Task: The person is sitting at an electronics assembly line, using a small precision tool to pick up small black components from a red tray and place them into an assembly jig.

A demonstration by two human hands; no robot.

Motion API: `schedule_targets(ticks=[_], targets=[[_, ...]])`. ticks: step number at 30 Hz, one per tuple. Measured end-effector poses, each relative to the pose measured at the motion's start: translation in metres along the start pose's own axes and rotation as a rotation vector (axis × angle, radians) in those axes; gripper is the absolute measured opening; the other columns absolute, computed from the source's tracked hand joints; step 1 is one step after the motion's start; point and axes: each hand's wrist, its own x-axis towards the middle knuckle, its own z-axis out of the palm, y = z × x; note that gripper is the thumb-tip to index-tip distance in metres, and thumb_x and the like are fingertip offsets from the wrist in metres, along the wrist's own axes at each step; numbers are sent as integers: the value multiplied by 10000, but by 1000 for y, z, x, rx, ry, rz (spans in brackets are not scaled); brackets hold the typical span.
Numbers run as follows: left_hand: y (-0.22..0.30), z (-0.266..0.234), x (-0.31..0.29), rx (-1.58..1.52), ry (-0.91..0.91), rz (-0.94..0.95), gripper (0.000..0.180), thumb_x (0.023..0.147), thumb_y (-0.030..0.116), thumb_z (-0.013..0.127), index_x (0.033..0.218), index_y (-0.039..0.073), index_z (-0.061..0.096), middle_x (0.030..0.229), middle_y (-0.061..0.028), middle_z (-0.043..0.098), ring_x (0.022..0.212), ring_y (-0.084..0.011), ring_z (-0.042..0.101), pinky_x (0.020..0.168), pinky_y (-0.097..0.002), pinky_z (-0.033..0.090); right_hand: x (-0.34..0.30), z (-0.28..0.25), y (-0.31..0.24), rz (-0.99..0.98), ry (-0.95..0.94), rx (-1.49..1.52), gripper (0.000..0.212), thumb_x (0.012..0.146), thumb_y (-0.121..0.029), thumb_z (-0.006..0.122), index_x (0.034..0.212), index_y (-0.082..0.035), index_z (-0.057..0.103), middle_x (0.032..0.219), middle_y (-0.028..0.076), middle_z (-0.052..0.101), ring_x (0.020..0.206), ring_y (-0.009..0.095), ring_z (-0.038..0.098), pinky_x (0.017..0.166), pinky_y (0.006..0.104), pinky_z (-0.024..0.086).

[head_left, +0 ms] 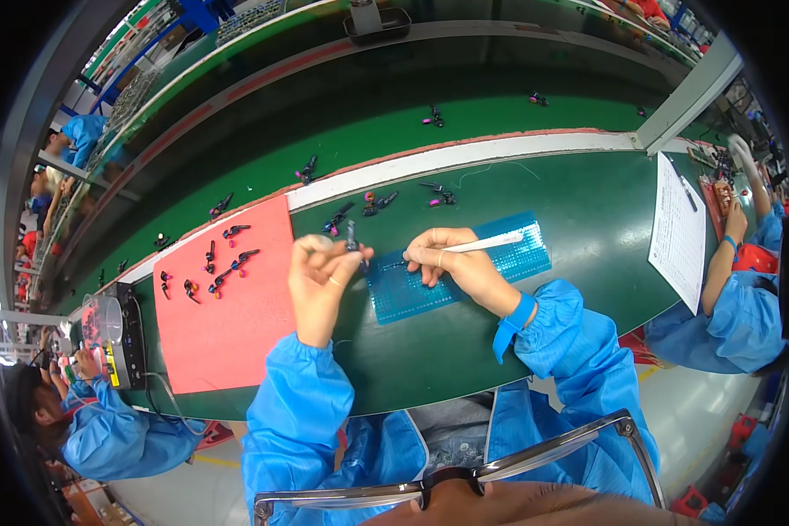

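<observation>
Raised over the green worktable, my left hand (321, 276) pinches a small black part (351, 235) upright between thumb and fingers. Its kind is not clear; it resembles the small black parts with pink bits lying around. My right hand (465, 263) is closed around a slim white pen-shaped tool (491, 243), whose handle points back to the right. The tool's tip lies by the fingers and is too small to make out. Beneath my right hand is a blue gridded tray (412, 302). The hands are close together but apart.
A pink mat (219, 333) on the left carries several black parts (237, 259). More parts (380, 203) lie beyond my hands, and some on the green conveyor belt (342, 145) behind a white rail. A printed sheet (678, 232) with a pen lies right. Co-workers sit on both sides.
</observation>
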Motion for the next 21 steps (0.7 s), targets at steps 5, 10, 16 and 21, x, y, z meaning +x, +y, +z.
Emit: schedule_targets(ticks=[5,10,16,21], targets=[[4,3,-9,35,-96,-129,410,829,-7,544,1216,7,409,984,-125,562,907,-185,585,787,-272,469,0,-1,-1,1,0,11,188,819,-161,587,847,24,608,753,80,611,581,82,551,526,202,454],[1,0,-8,-116,-149,-272,409,868,68,493,1262,-16,418,1080,-99,533,949,-137,507,813,-257,420,-3,1,-6,20,38,27,194,829,-162,580,862,28,604,766,89,609,590,96,559,538,209,465],[1,-2,-8,-156,-127,-317,397,859,59,505,1241,-24,436,1100,-109,545,949,-141,530,826,-263,430,-8,2,-9,-1,106,135,202,828,-164,587,889,28,597,783,104,616,679,159,624,583,240,507],[-1,-3,-8,-186,-109,-329,389,858,50,510,1230,-38,441,1091,-108,551,949,-137,531,830,-260,429,-11,8,-11,-137,112,138,185,846,-133,561,884,46,589,810,116,620,764,184,632,668,260,511]])
